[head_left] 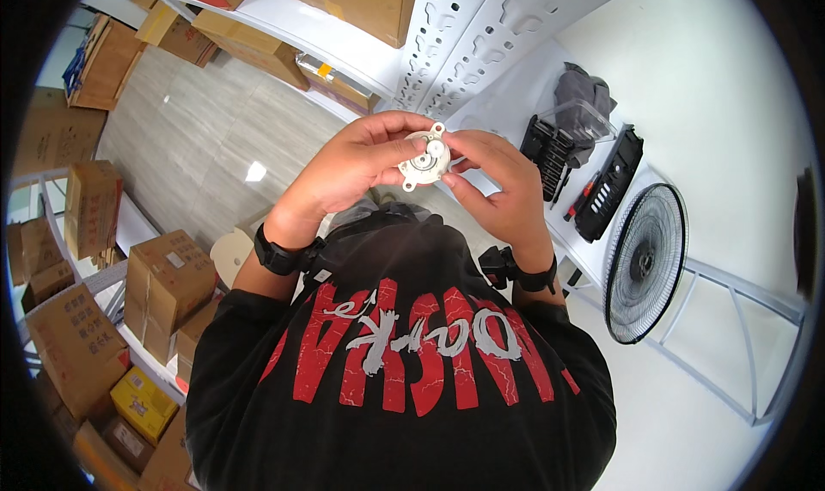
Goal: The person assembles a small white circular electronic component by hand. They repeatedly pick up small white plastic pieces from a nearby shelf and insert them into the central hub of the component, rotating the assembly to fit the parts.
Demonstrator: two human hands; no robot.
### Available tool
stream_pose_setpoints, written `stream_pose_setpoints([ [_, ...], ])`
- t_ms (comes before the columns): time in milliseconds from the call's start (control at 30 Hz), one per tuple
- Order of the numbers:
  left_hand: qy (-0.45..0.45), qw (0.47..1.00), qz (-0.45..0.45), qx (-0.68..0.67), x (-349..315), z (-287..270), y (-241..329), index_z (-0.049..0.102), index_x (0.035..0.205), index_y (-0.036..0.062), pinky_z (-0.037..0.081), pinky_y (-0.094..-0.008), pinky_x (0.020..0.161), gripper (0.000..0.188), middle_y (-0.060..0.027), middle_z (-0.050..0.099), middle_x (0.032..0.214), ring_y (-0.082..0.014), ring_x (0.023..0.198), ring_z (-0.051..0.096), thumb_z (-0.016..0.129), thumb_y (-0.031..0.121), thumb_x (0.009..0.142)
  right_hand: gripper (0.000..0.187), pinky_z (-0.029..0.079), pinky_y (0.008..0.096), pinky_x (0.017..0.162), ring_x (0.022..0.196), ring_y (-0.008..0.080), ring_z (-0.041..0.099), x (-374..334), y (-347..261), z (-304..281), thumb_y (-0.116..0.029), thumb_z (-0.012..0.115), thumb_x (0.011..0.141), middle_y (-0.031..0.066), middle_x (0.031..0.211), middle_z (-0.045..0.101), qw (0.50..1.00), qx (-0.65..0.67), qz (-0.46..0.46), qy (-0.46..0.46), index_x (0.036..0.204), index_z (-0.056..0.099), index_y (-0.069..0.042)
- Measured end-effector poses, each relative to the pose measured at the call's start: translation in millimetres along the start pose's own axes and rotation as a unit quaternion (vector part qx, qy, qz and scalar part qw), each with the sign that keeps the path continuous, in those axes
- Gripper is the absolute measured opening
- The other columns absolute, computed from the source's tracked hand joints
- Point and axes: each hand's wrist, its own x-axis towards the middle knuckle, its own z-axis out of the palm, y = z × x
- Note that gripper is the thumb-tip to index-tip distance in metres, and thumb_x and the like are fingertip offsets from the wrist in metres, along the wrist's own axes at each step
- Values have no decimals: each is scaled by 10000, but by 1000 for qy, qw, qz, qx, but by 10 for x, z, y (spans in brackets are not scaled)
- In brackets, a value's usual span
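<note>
Between my hands, in front of my chest, is a small round off-white plastic gear housing (418, 169) with a screw ear at the top and another at the bottom. A small white gear (436, 149) sits in its open face. My left hand (348, 162) is closed around the housing's left side, its thumb lying over the face by the gear and its fingers behind. From the right, my right hand (505, 186) pinches the rim, index finger near the upper ear and thumb lower down. Its other fingers are mostly hidden. Both wrists wear black bands with a small box.
To the right, a white table (574, 243) bears a screwdriver bit set (546, 151), a black tool case (605, 184) and a grey cloth (584, 91). A round black fan grille (646, 263) stands beside it. Cardboard boxes (172, 293) fill shelves at left; a perforated white post (455, 27) rises ahead.
</note>
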Motion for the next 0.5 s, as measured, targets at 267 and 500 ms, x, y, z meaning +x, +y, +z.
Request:
stream_pose_setpoints([
  [267,2,999,19,32,-45,-13,-3,534,1286,-33,570,-303,889,371,-107,624,1201,-171,1040,654,594,46,929,278,570,297,748,903,219,688,13,97,-8,-41,739,796,113,1088,685,994,-70,-81,-21,1070,692,-33],
  [500,-5,999,13,32,-9,-39,-12,531,1289,-42,565,-312,902,373,-114,626,1213,-184,1053,655,593,49,932,282,573,291,750,913,220,689,18,-10,18,-30,739,789,130,1078,687,1000,16,21,-13,1065,685,-17],
])
